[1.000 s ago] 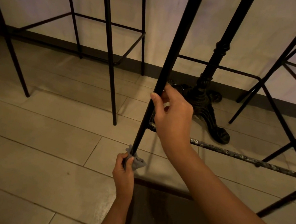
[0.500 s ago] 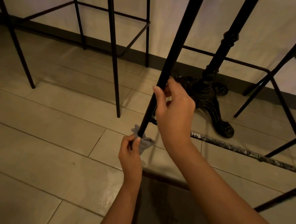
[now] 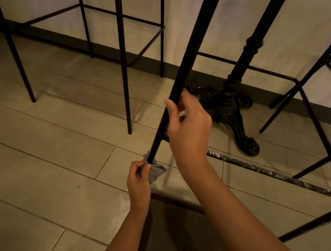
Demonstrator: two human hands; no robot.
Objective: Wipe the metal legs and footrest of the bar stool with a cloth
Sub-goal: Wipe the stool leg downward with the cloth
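Wiping stool leg (image 3: 185, 69) low with cloth (image 3: 155, 171).
Left hand (image 3: 139, 183) pinching soft cloth; right hand (image 3: 189, 128) gripping rigid, slick leg.

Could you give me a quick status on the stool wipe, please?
Left hand grips cloth around stool leg. Right hand holds leg higher. Footrest looks scuffed. Nothing blocking.

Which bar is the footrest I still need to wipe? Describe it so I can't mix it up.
Start at the ornate cast-iron table base by the wall. Just in front of it, the footrest runs horizontally rightward from behind the right hand. Unlike the smooth black bars around it, its paint is chipped and speckled with pale patches.
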